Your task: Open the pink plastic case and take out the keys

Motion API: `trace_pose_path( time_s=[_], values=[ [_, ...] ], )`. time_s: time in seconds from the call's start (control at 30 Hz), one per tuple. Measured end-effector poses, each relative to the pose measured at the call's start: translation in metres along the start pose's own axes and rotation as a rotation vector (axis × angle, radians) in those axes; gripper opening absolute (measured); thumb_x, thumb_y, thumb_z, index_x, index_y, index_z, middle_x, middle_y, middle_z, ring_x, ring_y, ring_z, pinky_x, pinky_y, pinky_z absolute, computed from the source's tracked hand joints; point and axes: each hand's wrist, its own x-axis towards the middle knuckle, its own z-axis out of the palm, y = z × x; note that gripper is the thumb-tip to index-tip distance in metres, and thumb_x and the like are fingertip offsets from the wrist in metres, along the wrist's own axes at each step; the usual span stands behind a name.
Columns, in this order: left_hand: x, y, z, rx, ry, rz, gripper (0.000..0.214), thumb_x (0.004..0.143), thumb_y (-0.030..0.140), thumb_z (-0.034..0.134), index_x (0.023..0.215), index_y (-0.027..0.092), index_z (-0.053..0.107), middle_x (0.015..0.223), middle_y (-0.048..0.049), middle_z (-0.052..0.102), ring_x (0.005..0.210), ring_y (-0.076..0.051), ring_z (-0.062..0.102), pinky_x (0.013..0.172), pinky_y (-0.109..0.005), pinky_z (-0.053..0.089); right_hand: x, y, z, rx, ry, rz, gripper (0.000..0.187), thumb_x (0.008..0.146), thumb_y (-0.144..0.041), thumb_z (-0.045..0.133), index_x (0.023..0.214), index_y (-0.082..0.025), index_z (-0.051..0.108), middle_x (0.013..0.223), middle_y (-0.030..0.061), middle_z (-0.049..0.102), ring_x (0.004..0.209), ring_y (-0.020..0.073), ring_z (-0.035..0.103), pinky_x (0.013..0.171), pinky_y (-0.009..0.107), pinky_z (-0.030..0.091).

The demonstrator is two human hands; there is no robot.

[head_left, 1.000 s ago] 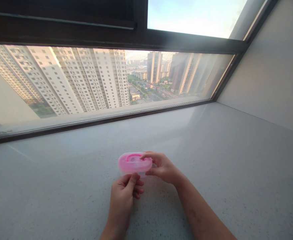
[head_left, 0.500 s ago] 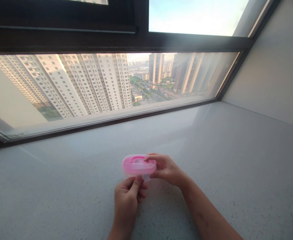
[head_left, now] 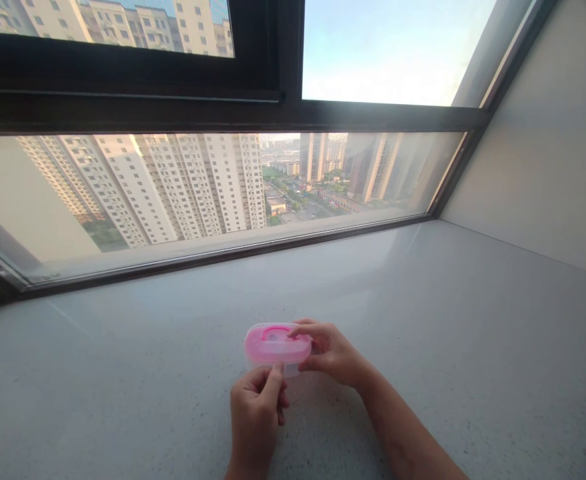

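A small clear box with a pink lid (head_left: 275, 344) and a pink handle on top stands on the grey speckled sill (head_left: 423, 347). My right hand (head_left: 330, 353) grips its right end, thumb on the lid and fingers curled under the edge. My left hand (head_left: 257, 413) is at the box's near side, its fingers curled and its thumb and forefinger pinched at the lid's front edge. What the box contains is hidden by the lid.
A wide window with a dark frame (head_left: 223, 117) runs along the far edge of the sill, with tower blocks outside. A pale wall (head_left: 547, 167) closes the right side.
The view has tilted up a little, so the box and both hands sit lower in the picture. Both hands keep the same grip on the box.
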Motion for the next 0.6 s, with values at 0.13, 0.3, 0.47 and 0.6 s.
trace_pose_path(
  time_s=[0.13,0.3,0.47,0.6],
  values=[
    [-0.0034,0.0016,0.0029,-0.059,0.046,-0.054,0.037,0.073,0.042,0.061,0.047,0.016,0.052,0.032,0.0048,0.042,0.027,-0.007,0.034,0.031,-0.018,0.025,0.0008,-0.0001,0.0008,-0.039,-0.002,0.007,0.043,0.057,-0.024,0.082,0.098,-0.020,0.070,0.110,0.0068,0.055,0.094,0.0202,0.056,0.075,0.028,0.047],
    [-0.0072,0.0036,0.0067,-0.102,0.036,-0.009,0.039,0.071,0.046,0.064,0.049,0.016,0.054,0.034,0.0038,0.045,0.029,-0.008,0.038,0.033,-0.019,0.028,0.0008,-0.0016,-0.0004,-0.089,-0.002,-0.001,0.044,0.055,-0.024,0.083,0.097,-0.020,0.071,0.107,0.0062,0.056,0.094,0.0203,0.056,0.077,0.029,0.047],
    [-0.0083,0.0045,0.0074,-0.126,0.029,0.042,0.040,0.071,0.049,0.065,0.052,0.015,0.056,0.038,0.0037,0.046,0.032,-0.008,0.039,0.034,-0.019,0.029,0.0004,-0.0021,-0.0013,-0.096,0.001,0.012,0.045,0.055,-0.026,0.084,0.098,-0.021,0.071,0.107,0.0059,0.056,0.094,0.0204,0.057,0.076,0.029,0.048],
    [-0.0072,0.0077,0.0051,-0.098,0.054,0.100,0.040,0.072,0.050,0.065,0.053,0.015,0.056,0.039,0.0044,0.045,0.035,-0.007,0.039,0.037,-0.017,0.031,-0.0003,0.0021,-0.0001,-0.083,0.000,-0.012,0.054,0.057,-0.025,0.083,0.109,-0.022,0.067,0.111,0.0063,0.055,0.094,0.0203,0.056,0.076,0.029,0.048]
  ],
)
